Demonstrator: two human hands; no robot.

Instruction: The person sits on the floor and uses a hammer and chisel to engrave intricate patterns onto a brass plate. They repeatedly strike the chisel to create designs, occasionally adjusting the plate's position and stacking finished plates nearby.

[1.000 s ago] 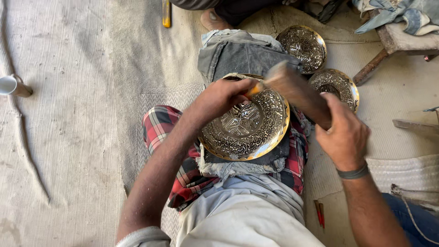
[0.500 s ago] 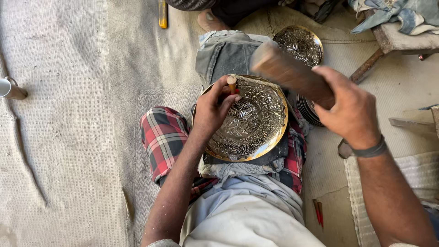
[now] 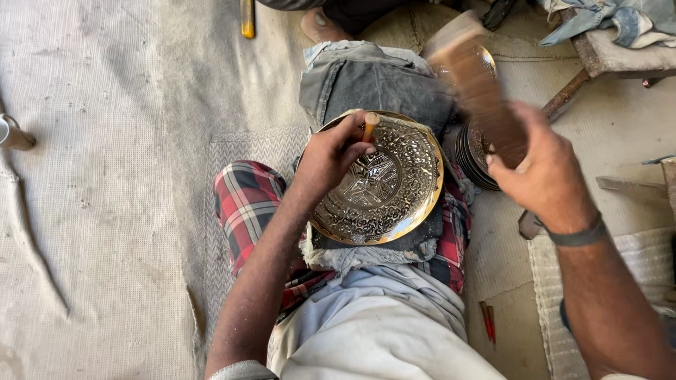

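Since half a second ago the right hand [image 3: 546, 172] has swung the one wooden mallet [image 3: 479, 81] higher, its head now blurred above the stack of plates [image 3: 475, 148]. That grip is clamped round the mallet handle. The left hand [image 3: 327, 158] pinches one small punch [image 3: 370, 127] upright, its grip closed on it, the tip on the one embossed brass plate [image 3: 384, 186] just beneath, which rests on the lap. Two red pencils [image 3: 488, 320] lie on the floor, below the right wrist.

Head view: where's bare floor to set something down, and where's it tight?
Free: the pale floor mat left of the plaid-trousered leg. Crowded: right of the engraved plate, around the right hand with mallet and stacked plates.
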